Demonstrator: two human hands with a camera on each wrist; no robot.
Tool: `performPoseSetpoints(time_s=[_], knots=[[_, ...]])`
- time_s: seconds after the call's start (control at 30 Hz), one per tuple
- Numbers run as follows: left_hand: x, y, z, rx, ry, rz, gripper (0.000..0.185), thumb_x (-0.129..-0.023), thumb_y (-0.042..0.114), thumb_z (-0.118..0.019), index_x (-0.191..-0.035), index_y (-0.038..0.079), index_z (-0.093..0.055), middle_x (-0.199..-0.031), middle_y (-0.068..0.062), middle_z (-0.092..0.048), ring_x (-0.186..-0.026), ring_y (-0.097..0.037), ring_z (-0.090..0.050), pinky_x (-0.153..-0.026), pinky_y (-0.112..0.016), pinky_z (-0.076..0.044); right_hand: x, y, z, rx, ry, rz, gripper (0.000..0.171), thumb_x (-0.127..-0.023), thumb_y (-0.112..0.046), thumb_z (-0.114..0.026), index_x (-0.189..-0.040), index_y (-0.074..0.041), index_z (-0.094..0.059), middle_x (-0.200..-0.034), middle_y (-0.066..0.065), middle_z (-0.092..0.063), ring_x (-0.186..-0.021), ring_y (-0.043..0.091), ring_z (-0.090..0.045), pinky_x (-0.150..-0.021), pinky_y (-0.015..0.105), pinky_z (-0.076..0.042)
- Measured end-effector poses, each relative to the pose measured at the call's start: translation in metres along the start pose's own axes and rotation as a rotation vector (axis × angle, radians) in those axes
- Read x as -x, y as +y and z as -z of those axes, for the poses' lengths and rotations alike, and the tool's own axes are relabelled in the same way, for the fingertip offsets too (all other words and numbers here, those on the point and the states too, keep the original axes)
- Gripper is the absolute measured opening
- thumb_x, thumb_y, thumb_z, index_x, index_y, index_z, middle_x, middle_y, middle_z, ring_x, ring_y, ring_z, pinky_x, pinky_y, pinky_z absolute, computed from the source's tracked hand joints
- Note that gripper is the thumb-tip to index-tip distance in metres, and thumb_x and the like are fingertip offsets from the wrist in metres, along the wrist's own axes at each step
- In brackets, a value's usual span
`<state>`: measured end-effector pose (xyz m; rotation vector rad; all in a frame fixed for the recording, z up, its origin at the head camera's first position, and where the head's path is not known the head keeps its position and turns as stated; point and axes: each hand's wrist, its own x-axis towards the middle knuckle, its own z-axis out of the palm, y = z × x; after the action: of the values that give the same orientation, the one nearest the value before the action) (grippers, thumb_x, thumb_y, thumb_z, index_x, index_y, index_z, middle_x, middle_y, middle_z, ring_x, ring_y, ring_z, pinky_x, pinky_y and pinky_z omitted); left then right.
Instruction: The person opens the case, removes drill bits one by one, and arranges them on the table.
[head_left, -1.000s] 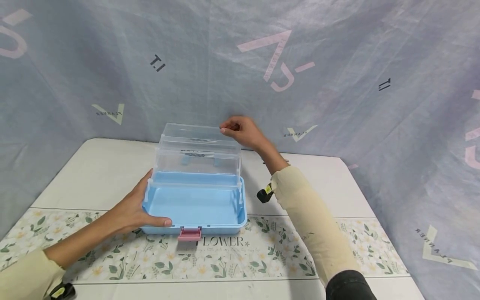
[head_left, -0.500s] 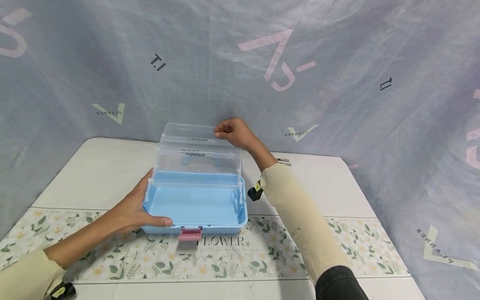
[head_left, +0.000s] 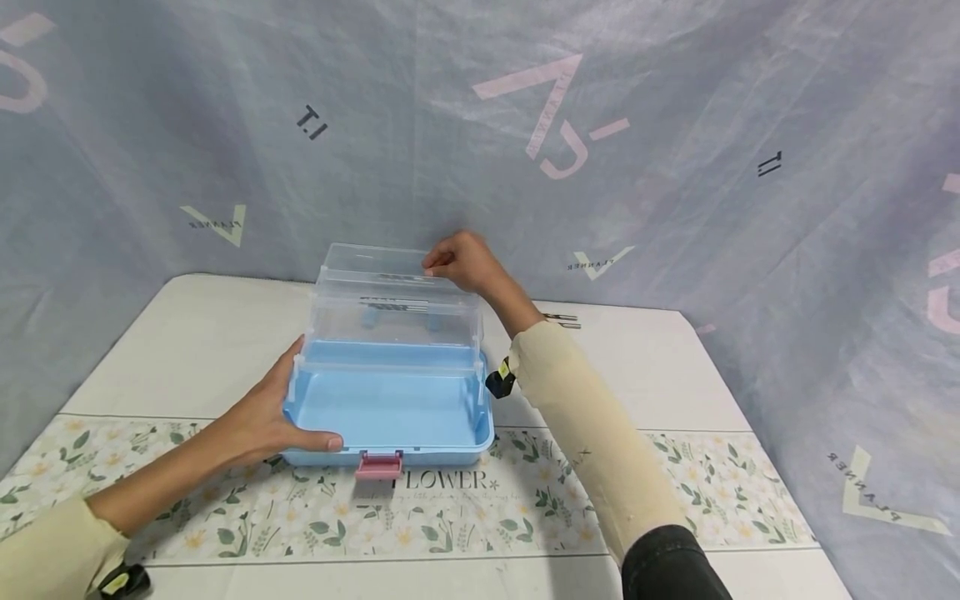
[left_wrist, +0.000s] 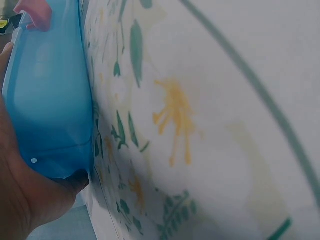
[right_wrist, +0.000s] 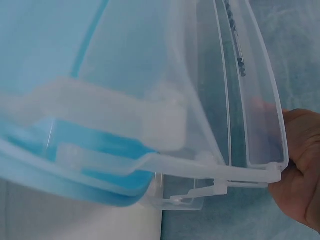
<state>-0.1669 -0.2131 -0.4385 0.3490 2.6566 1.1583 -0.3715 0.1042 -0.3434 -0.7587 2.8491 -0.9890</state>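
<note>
Our left hand [head_left: 258, 421] grips the near-left corner of the pale blue plastic storage box [head_left: 390, 412], which sits mid-counter, its pink latch [head_left: 378, 465] facing the near edge. Our right hand [head_left: 457, 260] pinches the top rim of the raised clear plastic lid [head_left: 393, 292]. We judge the lid best swung slowly while we brace the base. The floral runner [head_left: 525, 500] reads "FLOWER"; the grey backdrop [head_left: 675, 167] shows "PLANNER".
</note>
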Motion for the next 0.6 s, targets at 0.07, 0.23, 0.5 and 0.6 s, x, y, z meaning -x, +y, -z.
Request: performPoseSetpoints(time_s=[0.07,0.23,0.5,0.6], knots=[[-0.0002,0.0011,0.0004,0.0,0.0,0.001,0.163,-0.08,0.05,-0.103,-0.18,0.019,0.022,-0.185,-0.039,0.001,-0.161,-0.075,-0.02,-0.114,-0.092,-0.037,-0.0005,-0.0015,0.0004,0.019,-0.002,0.002,0.018,-0.104,-0.011,-0.084,-0.119,-0.003,-0.089,-0.119,0.014,-0.087,-0.108,0.027,-0.082,-0.095,0.037,-0.067],[-0.0006,0.0027,0.0013,-0.004,0.005,0.001,0.163,-0.079,0.051,-0.103,-0.18,0.019,0.022,-0.185,-0.039,0.0,-0.162,-0.074,-0.021,-0.115,-0.092,-0.037,-0.0016,-0.005,0.0015,0.061,-0.007,0.013,0.016,-0.105,-0.008,-0.081,-0.118,-0.005,-0.09,-0.122,0.012,-0.087,-0.112,0.027,-0.083,-0.098,0.036,-0.067],[0.0003,0.0013,0.0001,0.01,0.007,-0.004,0.164,-0.078,0.049,-0.104,-0.18,0.017,0.021,-0.185,-0.039,0.0,-0.162,-0.074,-0.02,-0.115,-0.093,-0.036,-0.0047,-0.0073,0.0008,0.159,-0.077,0.026,0.018,-0.11,-0.008,-0.074,-0.118,-0.005,-0.089,-0.123,0.012,-0.086,-0.113,0.027,-0.08,-0.101,0.038,-0.065],[0.0003,0.001,-0.0006,0.014,0.01,-0.006,0.164,-0.078,0.048,-0.104,-0.18,0.017,0.021,-0.185,-0.039,0.0,-0.162,-0.074,-0.02,-0.115,-0.093,-0.035,-0.0043,-0.0071,0.0018,0.182,-0.109,0.038,0.02,-0.113,-0.007,-0.068,-0.121,-0.004,-0.087,-0.123,0.013,-0.085,-0.11,0.027,-0.077,-0.101,0.04,-0.064]])
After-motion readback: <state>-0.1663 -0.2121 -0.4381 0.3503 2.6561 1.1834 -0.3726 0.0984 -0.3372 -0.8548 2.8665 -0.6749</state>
